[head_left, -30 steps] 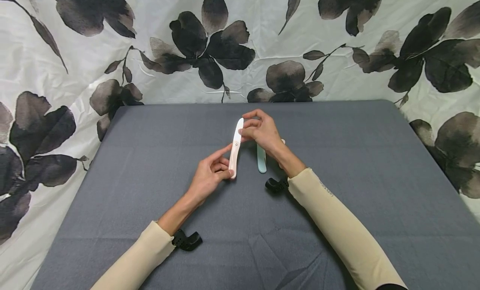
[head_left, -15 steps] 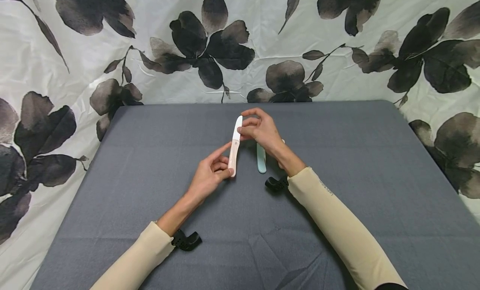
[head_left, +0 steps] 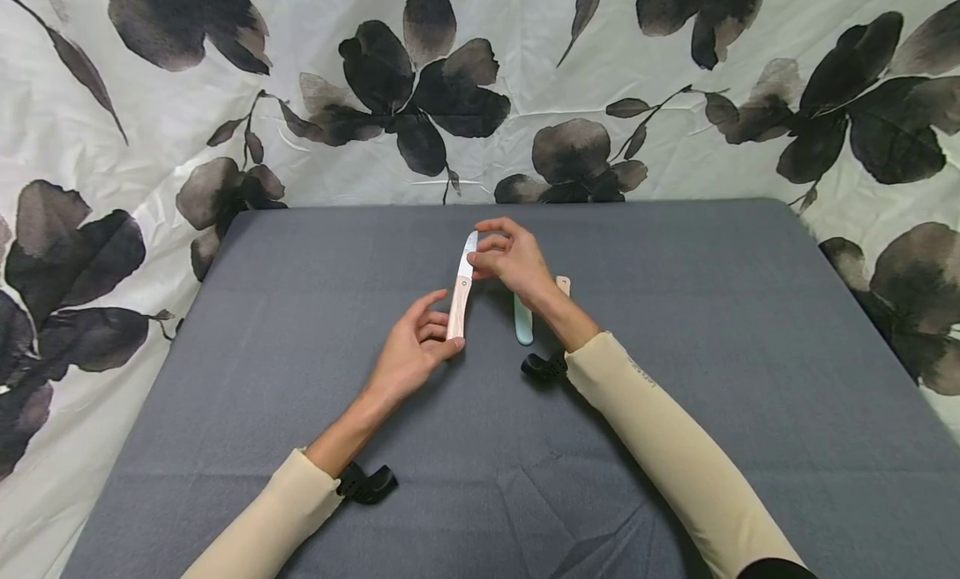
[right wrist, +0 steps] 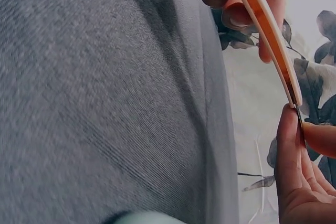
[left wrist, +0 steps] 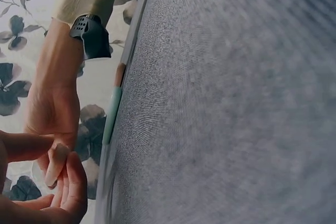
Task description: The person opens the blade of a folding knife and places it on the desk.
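Note:
A folding knife [head_left: 459, 306] with a pale pinkish handle and a bright blade stands unfolded above the middle of the table. My left hand [head_left: 411, 350] holds the handle near its lower end, thumb at the bottom and index finger raised off it. The blade is pinched between thumb and fingers of my right hand [head_left: 516, 267], which hide part of it. In the right wrist view the handle [right wrist: 270, 32] appears edge-on with an open slot, and the right-hand fingertips [right wrist: 304, 129] grip the thin blade. The left wrist view shows the handle end [left wrist: 56, 165] between the fingers.
On the grey-covered table [head_left: 450, 512], a mint-green handle [head_left: 523, 321] lies beneath the right forearm. A pinkish piece [head_left: 563, 285] shows beside it; whether they join is hidden. Black wrist cameras [head_left: 367, 484] hang below both sleeves. Flower-printed cloth [head_left: 322, 171] stands behind.
Both hands have shifted slightly left with the knife. The left index finger has lifted from the handle. More of the pinkish piece now shows beside the right wrist.

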A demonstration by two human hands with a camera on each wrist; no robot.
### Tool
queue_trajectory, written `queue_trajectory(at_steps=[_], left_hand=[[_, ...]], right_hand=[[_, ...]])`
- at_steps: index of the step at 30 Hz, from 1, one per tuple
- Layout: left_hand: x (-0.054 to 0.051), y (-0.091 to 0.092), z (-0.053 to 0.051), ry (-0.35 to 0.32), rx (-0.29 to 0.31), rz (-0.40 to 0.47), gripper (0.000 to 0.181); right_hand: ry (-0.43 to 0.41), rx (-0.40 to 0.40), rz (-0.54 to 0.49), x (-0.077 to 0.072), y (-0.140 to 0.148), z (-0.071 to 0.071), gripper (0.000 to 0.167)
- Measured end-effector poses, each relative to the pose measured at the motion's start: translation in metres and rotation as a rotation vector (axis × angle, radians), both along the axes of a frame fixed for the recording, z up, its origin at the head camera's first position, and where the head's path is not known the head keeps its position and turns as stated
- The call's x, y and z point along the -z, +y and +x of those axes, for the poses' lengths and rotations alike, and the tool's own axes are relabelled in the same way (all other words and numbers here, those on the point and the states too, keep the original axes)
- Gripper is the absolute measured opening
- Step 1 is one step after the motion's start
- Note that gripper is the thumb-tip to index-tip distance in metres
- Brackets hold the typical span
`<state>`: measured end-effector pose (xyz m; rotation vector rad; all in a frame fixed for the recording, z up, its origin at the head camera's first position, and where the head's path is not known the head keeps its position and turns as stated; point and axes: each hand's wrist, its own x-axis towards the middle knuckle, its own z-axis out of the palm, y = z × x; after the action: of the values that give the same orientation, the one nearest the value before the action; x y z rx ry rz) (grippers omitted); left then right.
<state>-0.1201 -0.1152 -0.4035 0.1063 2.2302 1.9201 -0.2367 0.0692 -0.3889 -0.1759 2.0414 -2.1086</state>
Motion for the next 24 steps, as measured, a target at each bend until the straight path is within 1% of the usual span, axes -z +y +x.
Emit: queue_trajectory(at_steps=[4,8,11,16,19,22,24], left_hand=[[0.001,-0.003,0.001,0.002,0.008,-0.044,0.085],[0.0,-0.005,0.002,0.029,-0.002,-0.115,0.077],[-0.001,-0.006,0.003,0.069,-0.015,-0.197,0.07],[-0.002,-0.008,0.004,0.155,-0.03,-0.339,0.065],[-0.003,-0.01,0.005,0.191,-0.043,-0.412,0.063],[-0.005,-0.012,0.005,0.213,-0.07,-0.495,0.061],[-0.006,-0.014,0.005,0.215,-0.082,-0.529,0.061]], right_hand=[[-0.012,0.001,0.011,0.002,-0.005,0.0,0.05],[-0.017,0.003,0.021,0.003,-0.009,-0.001,0.05],[-0.015,0.0,0.045,0.005,-0.011,-0.002,0.051],[-0.012,-0.03,0.088,0.006,-0.014,-0.003,0.053],[-0.012,-0.041,0.101,0.007,-0.016,-0.004,0.053],[-0.013,-0.045,0.114,0.006,-0.017,-0.005,0.052],[-0.009,-0.052,0.13,0.005,-0.019,-0.005,0.051]])
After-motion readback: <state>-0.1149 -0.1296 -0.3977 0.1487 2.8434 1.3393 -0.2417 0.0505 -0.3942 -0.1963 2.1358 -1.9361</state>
